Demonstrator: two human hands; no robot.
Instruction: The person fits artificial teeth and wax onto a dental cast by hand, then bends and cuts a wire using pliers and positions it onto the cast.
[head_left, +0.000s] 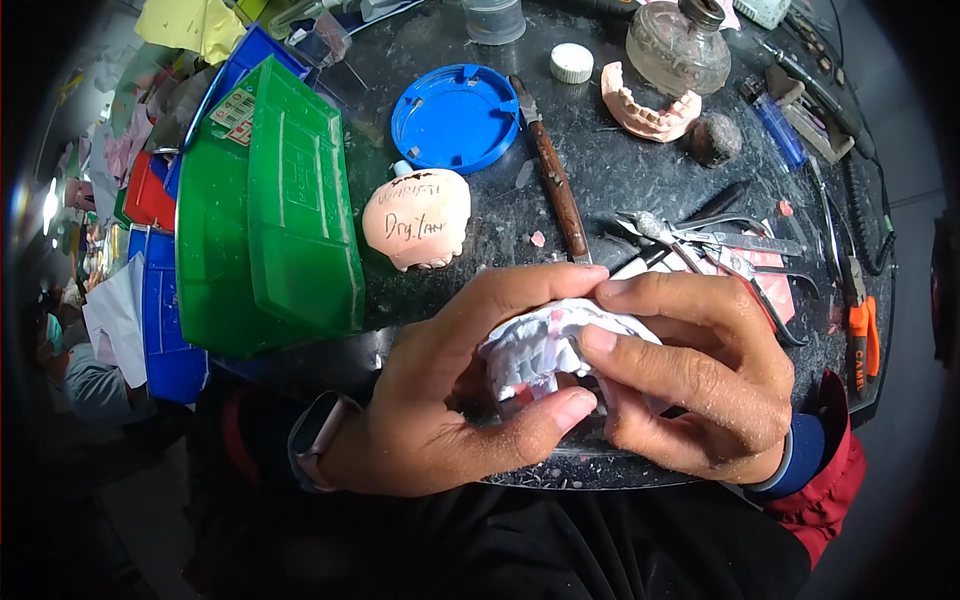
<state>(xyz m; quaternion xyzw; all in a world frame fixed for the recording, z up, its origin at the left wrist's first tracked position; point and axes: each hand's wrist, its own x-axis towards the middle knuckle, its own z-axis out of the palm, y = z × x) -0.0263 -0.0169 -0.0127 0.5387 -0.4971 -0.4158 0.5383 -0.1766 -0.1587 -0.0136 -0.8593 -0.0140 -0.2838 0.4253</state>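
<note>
A white dental cast (535,345) with small pink patches is held between both hands near the table's front edge. My left hand (465,390) wraps round its left side, thumb at the lower front and index finger along the top. My right hand (700,375) closes on its right side, with fingertips on the upper rim and inner face. Fingers hide part of the cast. Just beyond my left hand lies a pink cast (417,222) with handwriting on it. A wooden-handled knife (556,185) lies beyond the held cast.
Green bins (300,200) stand at the left beside blue bins (170,320). A blue lid (455,118), a white cap (571,63), a glass bottle (680,50) and a pink dental arch (650,115) lie at the back. Pliers (690,235) and orange-handled cutters (863,330) are at the right.
</note>
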